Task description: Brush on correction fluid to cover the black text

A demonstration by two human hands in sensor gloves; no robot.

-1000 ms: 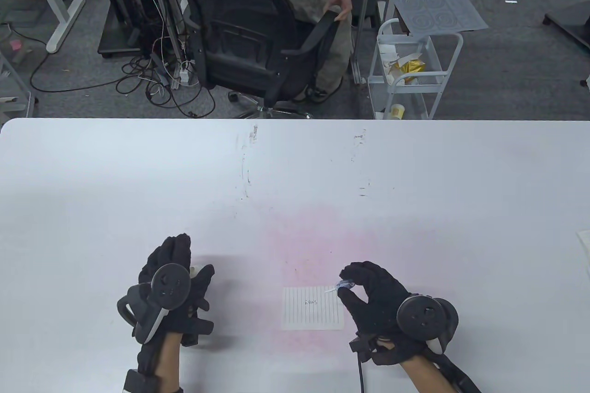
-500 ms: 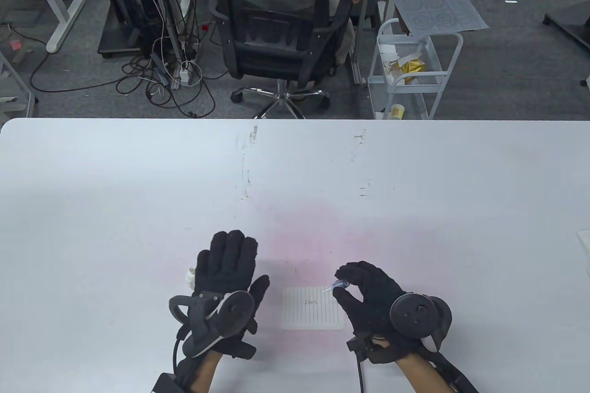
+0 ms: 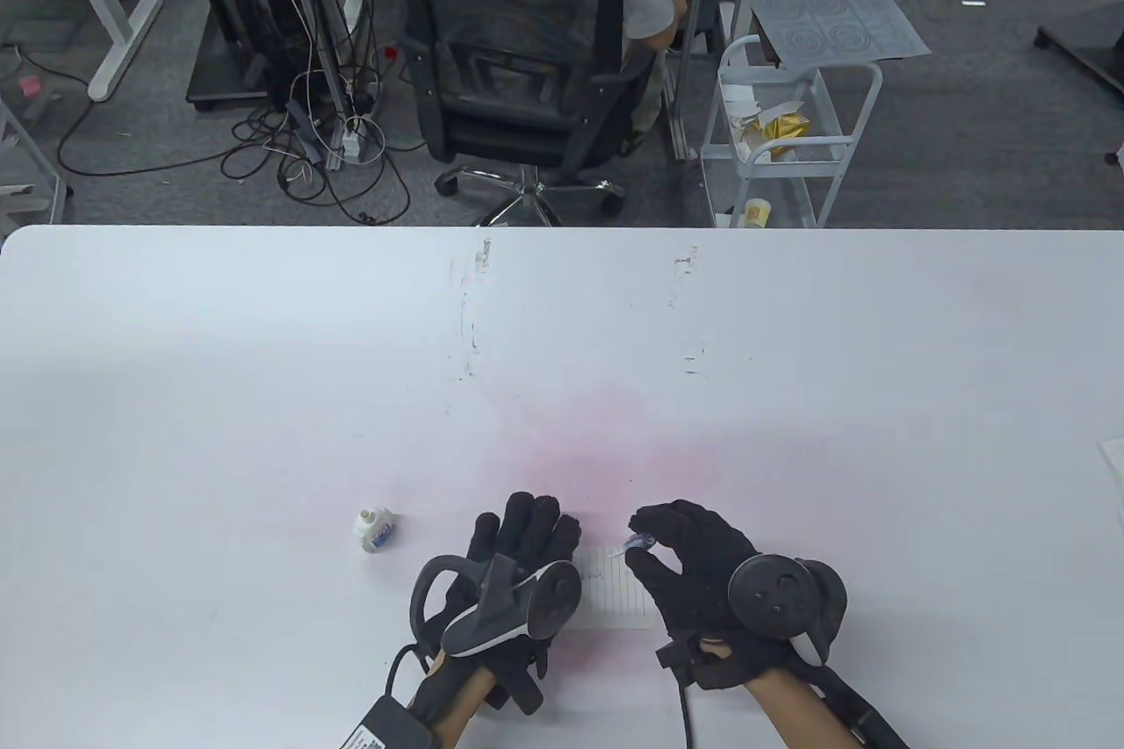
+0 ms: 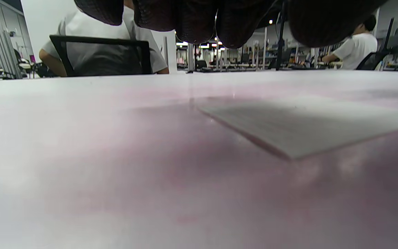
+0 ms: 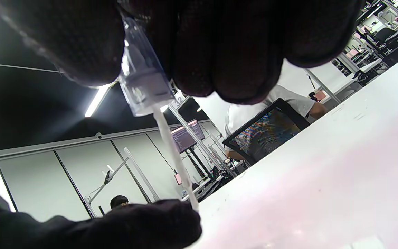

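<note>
A: Any writing legible?

B: A short dark scrawl on the lined paper (image 3: 619, 595), partly under the left hand (image 3: 518, 560); too small to read. The correction fluid bottle (image 3: 375, 529) has a blue label, unreadable. In the right wrist view a small tag behind the brush reads "32".

A: Task items?

B: Paper is a small white lined sheet, flat on the white table (image 3: 562, 327), on a pinkish stain, between the hands. Bottle is small, white, uncapped, standing alone left of the left hand.

A: Hands?

B: Left hand lies palm down, fingers extended and holding nothing, over the sheet's left side. Right hand (image 3: 702, 565) pinches the clear cap of the brush applicator (image 5: 143, 86) between thumb and fingers, white stem slanting down toward the paper's upper right part.
</note>
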